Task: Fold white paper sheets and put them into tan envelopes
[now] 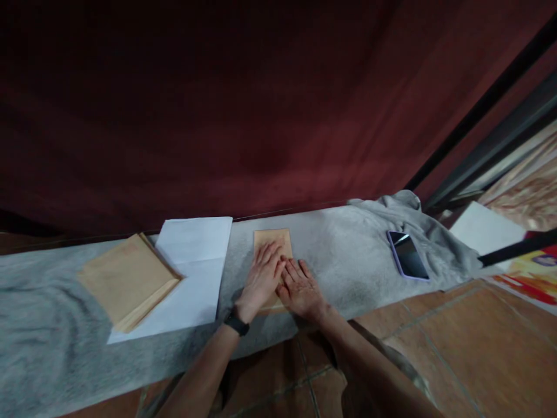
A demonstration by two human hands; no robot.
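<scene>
A brown paper envelope [273, 235] lies on the grey cloth, upright in front of me. My left hand [262, 273] rests flat on it, fingers stretched out, with a dark watch [237, 322] at the wrist. Beside it and touching it, my right hand [300, 289] lies on the envelope's right side, its fingers extended too. Both hands cover most of the envelope's middle. To the left, a stack of similar brown envelopes [128, 278] sits askew on white paper sheets [198, 244].
A phone in a purple case [408, 255] lies on the grey cloth [343, 261] at the right. Behind hangs a dark red curtain [261, 145]. Dark metal bars [478, 104] slant at the right, near a white box [487, 229]. Terracotta tiles [491, 342] cover the floor.
</scene>
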